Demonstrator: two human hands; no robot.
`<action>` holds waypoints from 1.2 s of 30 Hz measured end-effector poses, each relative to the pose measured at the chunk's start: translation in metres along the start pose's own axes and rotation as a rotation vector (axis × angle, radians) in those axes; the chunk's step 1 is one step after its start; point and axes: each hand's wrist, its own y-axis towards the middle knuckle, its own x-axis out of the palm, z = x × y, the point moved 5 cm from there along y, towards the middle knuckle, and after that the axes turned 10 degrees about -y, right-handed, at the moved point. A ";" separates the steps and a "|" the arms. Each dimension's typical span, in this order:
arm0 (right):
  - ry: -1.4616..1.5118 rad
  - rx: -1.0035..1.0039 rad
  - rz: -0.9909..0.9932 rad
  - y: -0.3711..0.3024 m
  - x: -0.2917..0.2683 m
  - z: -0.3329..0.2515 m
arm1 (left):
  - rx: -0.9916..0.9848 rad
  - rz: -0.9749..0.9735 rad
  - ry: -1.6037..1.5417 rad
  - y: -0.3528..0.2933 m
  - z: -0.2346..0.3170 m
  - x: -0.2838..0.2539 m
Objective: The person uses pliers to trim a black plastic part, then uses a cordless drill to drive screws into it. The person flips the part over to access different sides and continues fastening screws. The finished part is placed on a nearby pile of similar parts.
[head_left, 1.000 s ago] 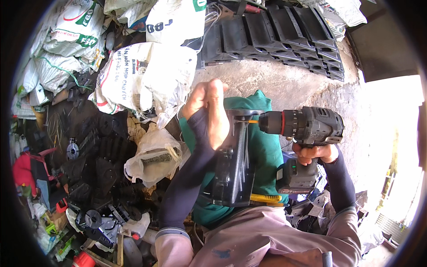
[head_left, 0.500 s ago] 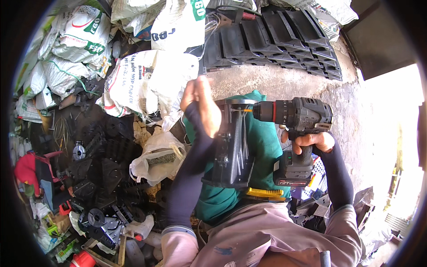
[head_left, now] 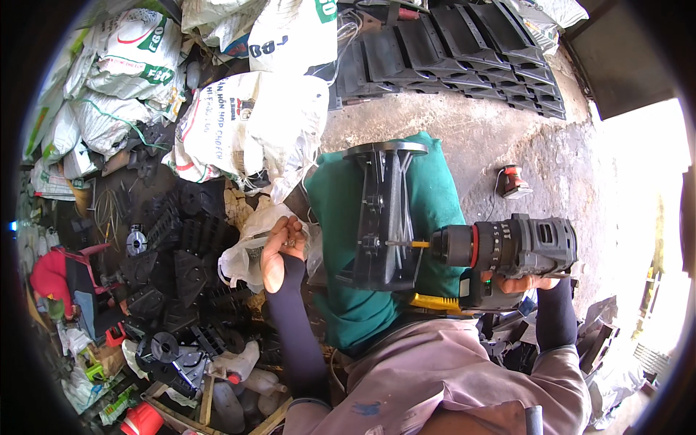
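Note:
My right hand (head_left: 518, 283) is wrapped round the handle of a black cordless drill (head_left: 536, 246) with a red ring behind its chuck. The drill points left; its long, gold-banded bit (head_left: 409, 243) reaches the lower part of a black plastic bracket (head_left: 388, 217). That bracket stands across my lap on green cloth (head_left: 442, 174), its flat round-edged end away from me. My left hand (head_left: 286, 246) is off the bracket, palm up with fingers curled, over an open white plastic bag (head_left: 250, 254). Small bits seem to lie in its fingers, too small to name.
Stacked black trough-shaped parts (head_left: 449, 54) stand at the back. White printed sacks (head_left: 250, 123) fill the back left, and dark plastic parts (head_left: 181, 279) are heaped at the left. A small red-and-white object (head_left: 513, 183) sits on the floor at right. A yellow-handled tool (head_left: 435, 301) lies by my waist.
My left hand has moved from beside the bracket down and left to the white bag. The drill has come nearer and to the right, its bit shifting from the bracket's far end to its lower part.

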 end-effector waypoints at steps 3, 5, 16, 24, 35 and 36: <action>-0.388 -0.340 -0.040 0.003 0.004 -0.018 | -0.030 -0.093 0.115 -0.019 0.004 0.028; -0.364 -0.315 -0.047 0.004 0.003 -0.015 | -0.075 -0.264 0.194 -0.029 0.002 0.051; -0.139 -0.124 -0.043 0.000 0.001 0.024 | -0.068 -0.403 0.668 -0.066 -0.017 0.114; 0.504 0.438 0.046 -0.037 -0.005 0.100 | 0.030 -0.516 0.889 -0.079 -0.017 0.140; 0.945 0.550 0.163 -0.058 -0.008 0.140 | 0.124 -0.458 1.010 -0.080 -0.026 0.142; 0.941 0.543 0.140 -0.057 -0.008 0.139 | 0.117 -0.452 1.025 -0.081 -0.026 0.140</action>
